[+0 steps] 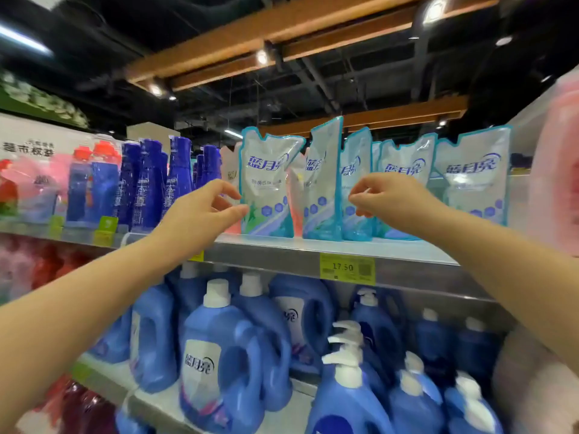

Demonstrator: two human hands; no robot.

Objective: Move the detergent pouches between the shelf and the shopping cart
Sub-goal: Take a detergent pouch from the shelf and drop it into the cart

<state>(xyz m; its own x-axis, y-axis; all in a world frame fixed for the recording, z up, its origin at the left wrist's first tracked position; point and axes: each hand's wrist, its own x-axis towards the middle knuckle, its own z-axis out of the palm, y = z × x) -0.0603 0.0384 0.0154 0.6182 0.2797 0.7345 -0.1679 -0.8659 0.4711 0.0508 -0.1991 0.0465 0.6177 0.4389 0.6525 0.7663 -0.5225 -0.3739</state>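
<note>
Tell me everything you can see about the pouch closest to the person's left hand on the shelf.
The pouch is a soft plastic refill bag, glossy white with a teal border, blue Chinese lettering up top, blue hexagons and a green swoosh lower down. It stands upright on the metal shelf, leftmost of the teal-edged pouches, facing out. The left hand reaches its left edge, thumb and forefinger apart; contact is unclear.
</note>
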